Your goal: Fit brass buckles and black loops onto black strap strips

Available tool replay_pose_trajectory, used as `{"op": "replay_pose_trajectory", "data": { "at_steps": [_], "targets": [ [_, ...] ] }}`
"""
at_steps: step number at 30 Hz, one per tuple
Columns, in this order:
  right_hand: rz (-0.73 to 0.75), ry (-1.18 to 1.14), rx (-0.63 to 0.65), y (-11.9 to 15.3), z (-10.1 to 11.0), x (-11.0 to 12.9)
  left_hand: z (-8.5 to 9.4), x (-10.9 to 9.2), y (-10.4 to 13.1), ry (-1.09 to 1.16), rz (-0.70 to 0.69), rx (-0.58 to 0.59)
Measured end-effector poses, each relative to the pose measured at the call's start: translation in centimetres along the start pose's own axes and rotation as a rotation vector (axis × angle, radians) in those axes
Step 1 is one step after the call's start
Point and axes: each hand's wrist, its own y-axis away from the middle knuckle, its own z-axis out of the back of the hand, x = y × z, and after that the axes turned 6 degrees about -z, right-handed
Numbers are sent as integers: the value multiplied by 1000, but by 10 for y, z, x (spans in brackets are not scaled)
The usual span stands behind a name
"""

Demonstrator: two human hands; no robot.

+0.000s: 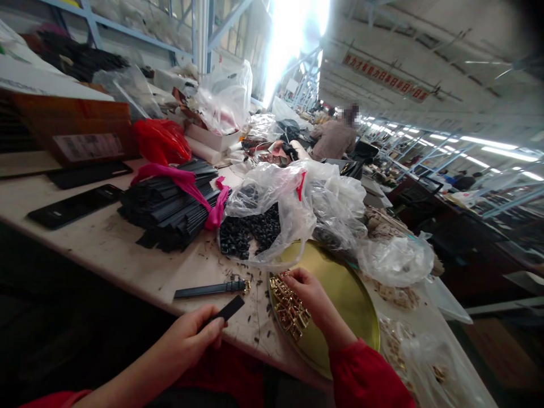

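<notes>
My left hand (199,328) is closed around a black strap (232,308), whose flat end sticks out past the fingers near the table edge. My right hand (304,286) reaches over a round gold tray (352,300), fingertips pinched together at a heap of gold buckles (291,311). Whether a buckle is between those fingertips is hidden. On the table just beyond my left hand lies a black strap with a gold buckle (212,289). Behind it, small black loops (250,232) fill an open clear plastic bag (293,221).
A bundle of black straps (165,209) tied with pink ribbon lies at the left, beside a black phone (76,205). Further back are a red plastic bag (161,140) and a cardboard box (72,127). Clear bags (395,260) crowd the right side. A person (335,136) sits beyond.
</notes>
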Motion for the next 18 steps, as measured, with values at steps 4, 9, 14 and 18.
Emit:
{"op": "replay_pose_trajectory", "data": {
  "at_steps": [4,9,14,18],
  "targets": [
    [-115,-782,273,54,-43,25,-8,-26,-10,96,-33,-67],
    [-100,-1043,363,94,-95,49,-7,-26,2,205,-39,-151],
    [142,-620,229,112,-98,40,5,-9,23,110,-95,-164],
    [310,-458,147,127,-87,35,6,-7,35,69,-81,-95]
  ]
}}
